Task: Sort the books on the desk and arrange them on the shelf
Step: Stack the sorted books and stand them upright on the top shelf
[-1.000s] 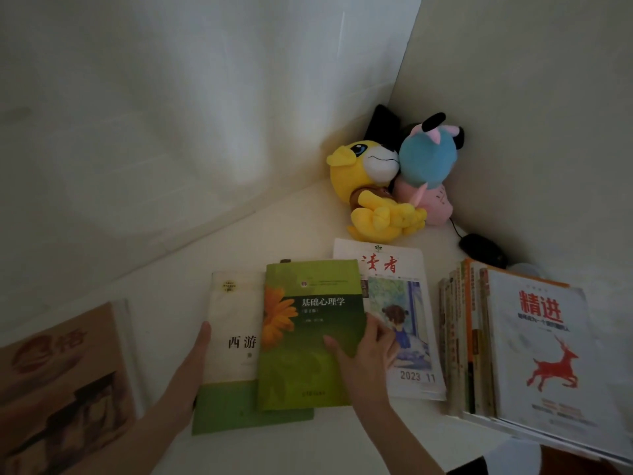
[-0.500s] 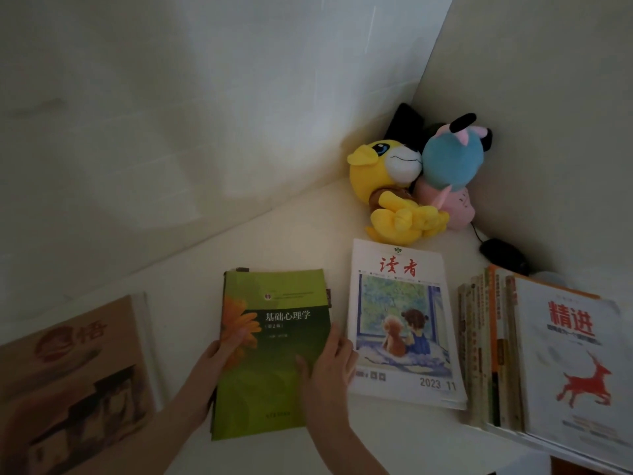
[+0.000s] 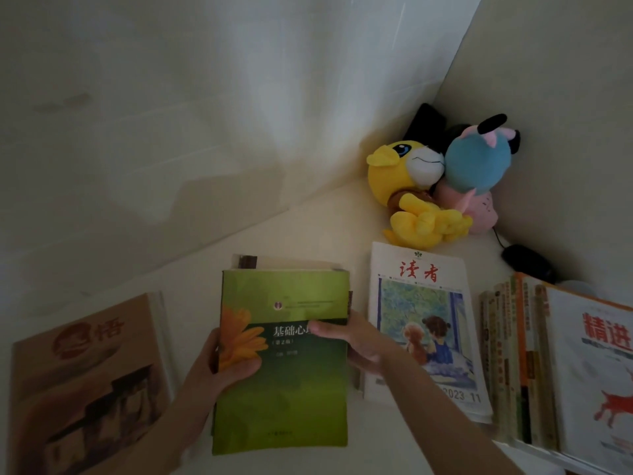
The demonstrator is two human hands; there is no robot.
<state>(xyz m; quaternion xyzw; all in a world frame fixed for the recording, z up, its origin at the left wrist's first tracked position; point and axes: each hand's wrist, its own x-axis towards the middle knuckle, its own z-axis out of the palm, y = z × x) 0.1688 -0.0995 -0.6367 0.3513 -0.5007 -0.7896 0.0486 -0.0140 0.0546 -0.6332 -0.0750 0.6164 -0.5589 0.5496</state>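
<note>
On the pale desk, just left of the Duzhe magazine, the green psychology textbook lies atop a paler book (only its far edge shows). The left hand and right hand each clamp a side edge, thumbs on the cover; lifted as a pair, the lower book could slip free

Lower book mostly beneath green book

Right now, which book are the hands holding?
The green book with the orange flower, in the middle: left hand and right hand grip its sides. The brown book and the magazine are not held.
</note>
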